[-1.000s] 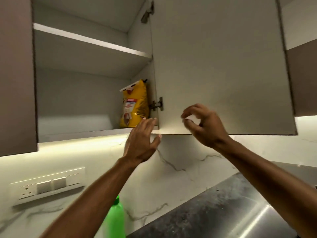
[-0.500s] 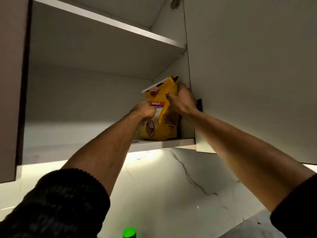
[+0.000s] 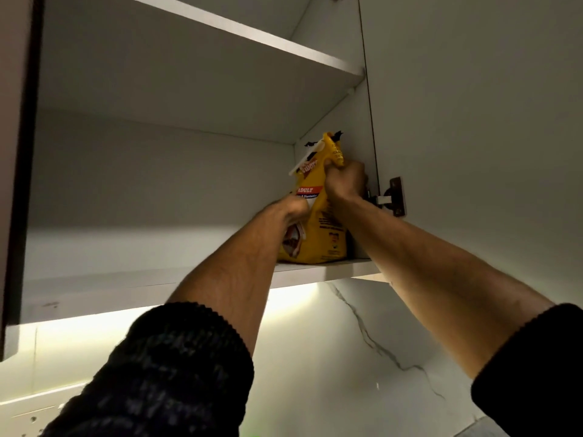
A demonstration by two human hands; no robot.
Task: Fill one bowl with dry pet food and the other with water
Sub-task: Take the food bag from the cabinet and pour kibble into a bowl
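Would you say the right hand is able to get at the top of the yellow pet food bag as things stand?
Probably yes: the right hand already grips the yellow pet food bag near its top, and the open cabinet door leaves the way free.

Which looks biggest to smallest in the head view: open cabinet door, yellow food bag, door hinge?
1. Open cabinet door, by far the largest.
2. Yellow food bag, standing on the bottom shelf, held by both hands.
3. Door hinge, the smallest.
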